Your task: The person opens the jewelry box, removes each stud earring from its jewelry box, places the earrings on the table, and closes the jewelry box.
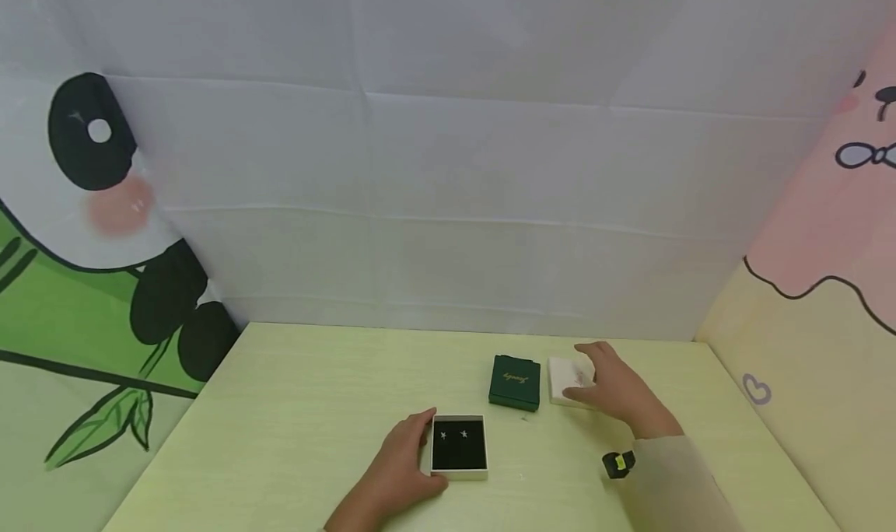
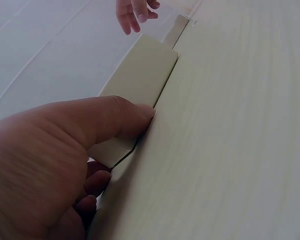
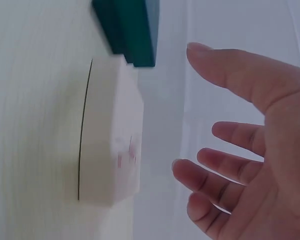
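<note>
In the head view a small white jewellery box (image 1: pixel 459 474) with a black insert (image 1: pixel 458 454) stands at the front middle of the table. Two star-shaped earrings (image 1: pixel 463 434) sit on the insert. My left hand (image 1: pixel 399 466) holds this box from its left side. In the left wrist view, the thumb (image 2: pixel 125 117) presses on the box's pale side wall (image 2: pixel 142 70). Over to the right, my right hand (image 1: pixel 619 388) hovers with fingers spread above a white flat box (image 1: pixel 564 375). The right wrist view shows this white box (image 3: pixel 100 145) apart from the fingers, pink print on its top.
A dark green box (image 1: pixel 514 384) with gold lettering lies left of the white flat box. A black wrist camera (image 1: pixel 616 465) is on the right sleeve. White cloth (image 1: pixel 448 166) hangs behind the pale yellow table (image 1: pixel 301 392), with cartoon-printed panels at both sides.
</note>
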Demonstrator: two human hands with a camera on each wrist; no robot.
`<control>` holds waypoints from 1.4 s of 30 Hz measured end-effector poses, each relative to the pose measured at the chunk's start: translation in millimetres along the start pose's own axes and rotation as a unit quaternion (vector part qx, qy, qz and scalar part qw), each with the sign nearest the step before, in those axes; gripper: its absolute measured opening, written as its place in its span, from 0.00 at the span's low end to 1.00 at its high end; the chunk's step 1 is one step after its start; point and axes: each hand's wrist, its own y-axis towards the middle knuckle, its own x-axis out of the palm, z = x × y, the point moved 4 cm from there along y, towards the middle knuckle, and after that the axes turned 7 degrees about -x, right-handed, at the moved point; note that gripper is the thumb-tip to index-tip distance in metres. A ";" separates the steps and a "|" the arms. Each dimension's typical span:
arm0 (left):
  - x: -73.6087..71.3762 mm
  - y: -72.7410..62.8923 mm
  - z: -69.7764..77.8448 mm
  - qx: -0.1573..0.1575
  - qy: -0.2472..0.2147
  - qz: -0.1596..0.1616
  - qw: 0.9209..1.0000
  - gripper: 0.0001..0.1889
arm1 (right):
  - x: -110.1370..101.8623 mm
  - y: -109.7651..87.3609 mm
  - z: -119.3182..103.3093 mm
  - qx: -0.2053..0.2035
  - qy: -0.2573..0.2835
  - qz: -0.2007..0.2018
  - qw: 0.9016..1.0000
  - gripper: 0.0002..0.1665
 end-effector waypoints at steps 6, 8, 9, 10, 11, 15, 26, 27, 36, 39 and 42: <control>1.8 0.9 2.8 0.001 0.002 0.003 1.000 0.52 | 12.0 -7.2 -22.8 -0.007 0.037 0.029 0.999 0.47; 1.9 1.0 3.4 0.000 -0.001 0.003 1.000 0.52 | 17.5 -9.2 -32.6 -0.015 0.052 0.040 0.998 0.45; 2.1 1.2 3.2 -0.001 -0.002 0.004 1.000 0.52 | 20.6 -10.2 -37.5 -0.019 0.060 0.044 0.997 0.44; 2.3 1.4 3.1 -0.002 -0.003 0.003 1.000 0.52 | 24.1 -11.1 -42.2 -0.022 0.067 0.047 0.996 0.43; 2.5 1.6 2.7 -0.004 -0.003 0.003 1.000 0.52 | 27.7 -12.0 -46.8 -0.027 0.074 0.050 0.996 0.42; 3.4 2.6 -0.5 -0.011 0.002 0.003 1.000 0.52 | 42.7 -16.2 -62.8 -0.039 0.097 0.063 0.992 0.37; 3.4 3.9 -1.8 -0.007 0.005 0.009 1.000 0.52 | 71.4 -22.2 -93.5 -0.080 0.143 0.083 0.983 0.28; 3.5 3.8 -1.9 -0.006 0.005 0.010 1.000 0.52 | 73.9 -22.1 -95.5 -0.083 0.145 0.082 0.983 0.26; 6.6 5.6 -0.4 -0.001 -0.001 0.018 1.000 0.51 | 94.3 -18.9 -109.7 -0.134 0.154 0.073 0.976 0.19; 7.7 6.9 -0.2 -0.003 -0.002 0.015 1.000 0.51 | 101.4 -16.3 -110.5 -0.135 0.147 0.057 0.978 0.19; 9.0 8.4 0.1 -0.003 0.003 0.014 1.000 0.51 | 106.6 -13.6 -110.7 -0.130 0.140 0.047 0.980 0.18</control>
